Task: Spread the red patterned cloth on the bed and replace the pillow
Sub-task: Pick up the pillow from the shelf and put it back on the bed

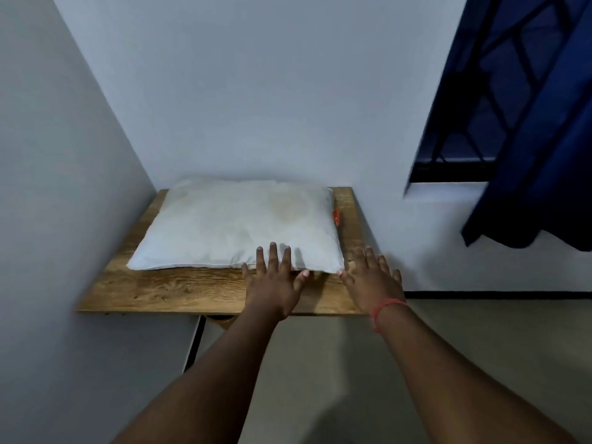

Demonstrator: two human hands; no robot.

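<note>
A white pillow (237, 225) with a small orange tag on its right edge lies flat on a wooden table (166, 288) set in the corner of two walls. My left hand (272, 280) is stretched out flat, fingers apart, with its fingertips resting on the pillow's near edge. My right hand (371, 277) is also spread wide, beside the pillow's near right corner, over the table's right edge. A red thread circles my right wrist. Neither hand holds anything. The red patterned cloth and the bed are out of view.
A pale wall closes in on the left and another stands behind the table. A dark blue curtain (538, 155) hangs over a barred window at the upper right. Beige floor (464, 341) stretches below and to the right of the table.
</note>
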